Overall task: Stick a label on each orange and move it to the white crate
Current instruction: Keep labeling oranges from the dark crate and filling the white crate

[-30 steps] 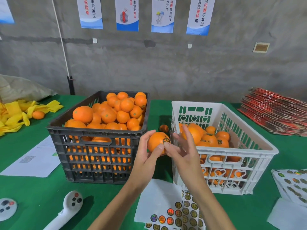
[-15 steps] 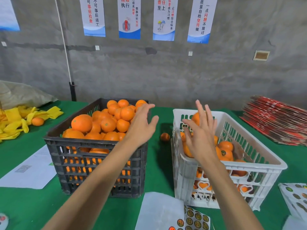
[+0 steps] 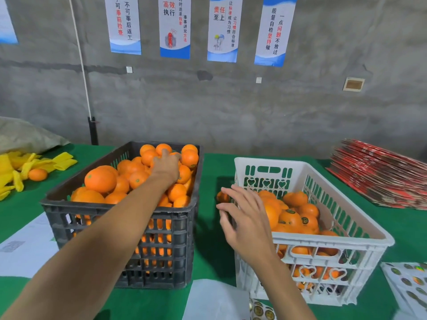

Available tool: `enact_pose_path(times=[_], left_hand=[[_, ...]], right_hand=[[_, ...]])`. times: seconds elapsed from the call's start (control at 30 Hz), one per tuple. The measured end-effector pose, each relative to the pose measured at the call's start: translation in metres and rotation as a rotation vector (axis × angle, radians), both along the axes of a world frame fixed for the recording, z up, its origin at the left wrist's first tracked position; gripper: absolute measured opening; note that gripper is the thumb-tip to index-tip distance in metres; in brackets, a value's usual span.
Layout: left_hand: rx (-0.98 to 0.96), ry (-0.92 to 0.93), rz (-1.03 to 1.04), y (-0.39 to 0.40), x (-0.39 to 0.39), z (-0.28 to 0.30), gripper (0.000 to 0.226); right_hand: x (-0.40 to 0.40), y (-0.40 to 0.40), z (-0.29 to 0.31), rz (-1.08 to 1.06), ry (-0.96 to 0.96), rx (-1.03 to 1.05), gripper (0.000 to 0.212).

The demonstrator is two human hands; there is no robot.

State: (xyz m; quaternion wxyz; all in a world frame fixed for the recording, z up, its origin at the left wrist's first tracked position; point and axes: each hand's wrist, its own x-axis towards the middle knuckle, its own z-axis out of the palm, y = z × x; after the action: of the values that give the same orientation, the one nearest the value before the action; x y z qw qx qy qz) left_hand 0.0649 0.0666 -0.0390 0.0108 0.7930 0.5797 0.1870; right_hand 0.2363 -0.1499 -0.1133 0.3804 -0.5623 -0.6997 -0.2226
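A black crate (image 3: 69, 211) on the left is heaped with unlabelled oranges (image 3: 100, 180). My left hand (image 3: 166, 166) reaches over it and rests on the oranges at its far end; a grip cannot be made out. The white crate (image 3: 346, 220) on the right holds labelled oranges (image 3: 292, 218). Hovering at that crate's near left corner, my right hand (image 3: 245, 215) has its fingers spread and holds nothing. A sheet of round labels (image 3: 262, 310) lies at the bottom edge, partly behind my right forearm.
One loose orange (image 3: 223, 197) lies on the green table (image 3: 212, 257) between the crates. Yellow foam nets (image 3: 23, 165) and an orange (image 3: 37, 174) are at far left. Red flat cartons (image 3: 381, 176) are stacked at the right, with another label sheet (image 3: 411, 285) near the right edge.
The labelled orange left my hands and is gone from them. My left hand moved from mid-air down onto the black crate's oranges. My right hand drew back and lower.
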Motion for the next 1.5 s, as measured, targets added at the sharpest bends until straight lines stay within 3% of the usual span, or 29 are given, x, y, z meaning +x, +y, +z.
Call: enact_pose_path(times=[0.3, 0.5, 0.6, 0.87, 1.07, 1.17, 1.5], left_hand=[[0.343, -0.676, -0.343, -0.094, -0.008, 0.004, 0.056], [0.592, -0.744, -0.646, -0.181, -0.006, -0.047, 0.047], [0.480, -0.743, -0.664, -0.206, -0.004, -0.090, 0.050], [-0.127, -0.876, -0.484, -0.233, -0.007, -0.206, 0.053], [-0.367, -0.946, -0.389, -0.241, -0.006, -0.256, 0.054], [-0.397, -0.979, -0.343, -0.242, -0.002, -0.263, 0.051], [-0.425, -1.072, -0.269, -0.229, 0.003, -0.258, 0.046]], right_hand=[[-0.016, -0.014, -0.022, 0.124, 0.112, 0.053, 0.016], [-0.026, -0.040, -0.044, 0.063, 0.186, 0.034, 0.016], [-0.023, -0.055, -0.063, 0.055, 0.205, -0.038, 0.017], [-0.015, -0.090, -0.127, 0.042, 0.233, -0.439, 0.014], [0.002, -0.117, -0.168, 0.131, 0.284, -0.826, 0.048], [0.003, -0.121, -0.174, 0.145, 0.300, -0.833, 0.053], [-0.016, -0.110, -0.174, 0.130, 0.169, -0.717, 0.039]])
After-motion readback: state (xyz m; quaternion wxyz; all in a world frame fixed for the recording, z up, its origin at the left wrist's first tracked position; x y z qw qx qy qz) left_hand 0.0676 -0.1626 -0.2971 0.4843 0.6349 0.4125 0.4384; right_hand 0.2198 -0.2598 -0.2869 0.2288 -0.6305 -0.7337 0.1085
